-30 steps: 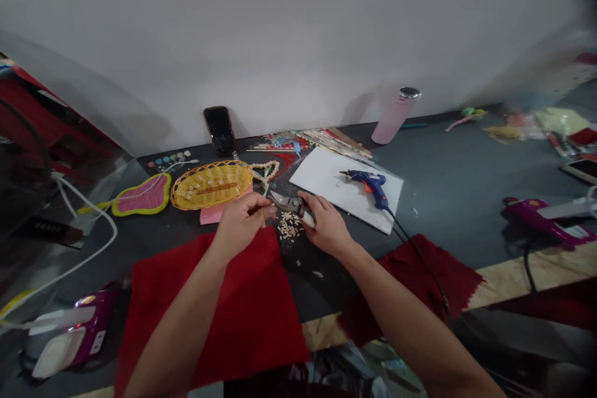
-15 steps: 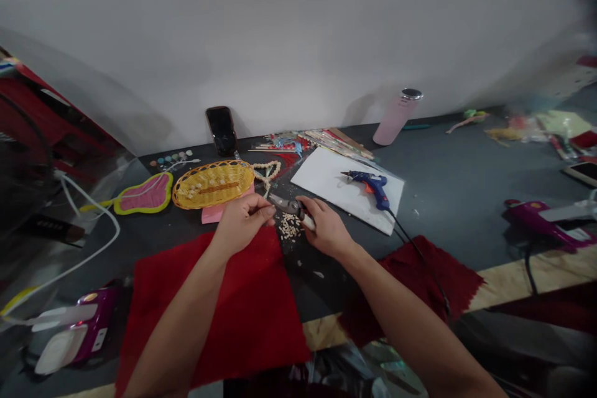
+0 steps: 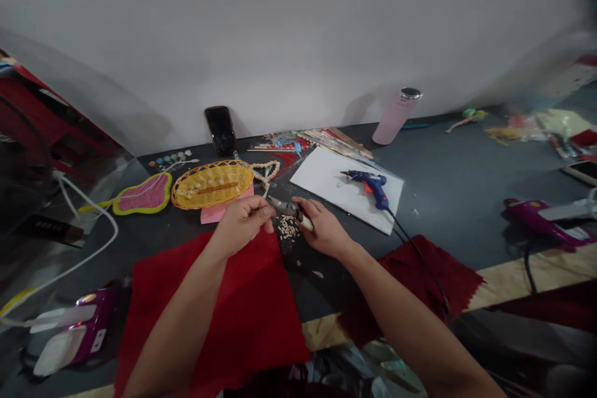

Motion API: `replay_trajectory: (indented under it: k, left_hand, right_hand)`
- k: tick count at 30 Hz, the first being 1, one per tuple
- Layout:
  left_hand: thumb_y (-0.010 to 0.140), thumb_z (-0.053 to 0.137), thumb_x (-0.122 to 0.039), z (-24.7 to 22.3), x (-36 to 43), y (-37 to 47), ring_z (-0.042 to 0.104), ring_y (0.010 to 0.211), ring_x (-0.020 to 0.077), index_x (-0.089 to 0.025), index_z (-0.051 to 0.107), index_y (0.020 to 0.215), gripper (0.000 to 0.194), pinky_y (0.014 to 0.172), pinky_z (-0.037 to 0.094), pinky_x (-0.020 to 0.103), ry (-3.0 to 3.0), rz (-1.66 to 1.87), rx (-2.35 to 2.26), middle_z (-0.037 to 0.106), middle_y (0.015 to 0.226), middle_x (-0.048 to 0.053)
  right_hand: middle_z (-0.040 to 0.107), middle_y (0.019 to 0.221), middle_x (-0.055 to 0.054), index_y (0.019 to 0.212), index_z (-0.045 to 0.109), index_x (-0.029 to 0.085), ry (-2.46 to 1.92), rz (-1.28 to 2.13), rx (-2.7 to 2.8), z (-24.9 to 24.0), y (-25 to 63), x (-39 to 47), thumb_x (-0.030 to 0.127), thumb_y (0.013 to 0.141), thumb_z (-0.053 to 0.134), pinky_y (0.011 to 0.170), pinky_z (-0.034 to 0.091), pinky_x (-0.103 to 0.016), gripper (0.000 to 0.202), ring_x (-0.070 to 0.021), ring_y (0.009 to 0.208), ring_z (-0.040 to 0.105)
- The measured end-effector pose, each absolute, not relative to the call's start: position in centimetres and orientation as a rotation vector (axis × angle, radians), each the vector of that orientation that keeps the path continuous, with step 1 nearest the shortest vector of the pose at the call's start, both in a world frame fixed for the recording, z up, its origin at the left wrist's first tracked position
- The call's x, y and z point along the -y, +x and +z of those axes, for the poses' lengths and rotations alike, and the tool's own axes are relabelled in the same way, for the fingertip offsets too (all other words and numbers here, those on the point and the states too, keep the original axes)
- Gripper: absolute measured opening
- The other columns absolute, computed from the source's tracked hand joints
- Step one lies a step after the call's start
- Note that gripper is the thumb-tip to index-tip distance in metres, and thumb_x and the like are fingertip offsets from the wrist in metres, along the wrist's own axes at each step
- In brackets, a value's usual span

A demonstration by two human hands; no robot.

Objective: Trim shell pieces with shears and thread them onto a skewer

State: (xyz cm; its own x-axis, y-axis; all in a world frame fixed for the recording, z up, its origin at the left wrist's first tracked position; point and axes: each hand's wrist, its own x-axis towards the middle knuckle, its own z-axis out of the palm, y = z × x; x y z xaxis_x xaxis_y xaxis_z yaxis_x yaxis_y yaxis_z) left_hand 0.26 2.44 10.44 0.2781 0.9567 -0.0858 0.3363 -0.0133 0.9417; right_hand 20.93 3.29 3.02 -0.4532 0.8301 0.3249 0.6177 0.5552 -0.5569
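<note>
My right hand [image 3: 321,227] is wrapped round the handles of a pair of cutters [image 3: 284,206], whose metal jaws point left. Just left of the jaws, my left hand [image 3: 245,221] is pinched, and whatever it holds is too small to make out. Beneath the cutters lies a pile of small pale pieces [image 3: 289,228] on the dark table. A yellow oval woven basket [image 3: 212,183] with some pale pieces in it sits on pink paper [image 3: 213,212], behind my left hand. Behind the cutters is a beaded loop [image 3: 267,171].
A blue glue gun [image 3: 373,185] rests on a white board [image 3: 321,175]. Red cloth [image 3: 252,317] lies under my left forearm. A phone [image 3: 221,130] leans on the partition, and a pink bottle [image 3: 396,118] stands at the back. Purple devices lie at both sides.
The cutters and my right hand have shifted very slightly left. Both hands keep nearly the same pose.
</note>
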Motion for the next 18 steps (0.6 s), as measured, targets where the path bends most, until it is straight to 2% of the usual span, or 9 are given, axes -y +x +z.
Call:
replay_trajectory:
  k: [13,18]
  left_hand:
    - [0.081,0.05,-0.036,10.97,-2.36,-0.1,0.035,0.036,0.0031,-0.015,0.054,0.074,0.022,0.036,0.024,0.017,1.553,0.751,-1.271,0.061,0.059,0.0]
    - [0.081,0.051,-0.034,10.7,-2.54,0.05,0.045,0.045,0.0045,-0.015,0.057,0.077,0.02,0.044,0.036,0.017,1.664,0.8,-1.285,0.063,0.067,0.001]
  right_hand:
    - [0.054,0.116,-0.01,0.124,0.041,0.017,-1.32,0.472,2.207,3.24,20.72,-2.72,0.013,0.067,0.051,0.092,0.041,-0.035,0.058,-0.0226,0.104,0.05]
    - [0.054,0.114,-0.01,0.124,0.04,0.018,-1.329,0.48,2.154,2.8,20.69,-2.78,0.014,0.069,0.051,0.091,0.041,-0.035,0.056,-0.0223,0.105,0.051]
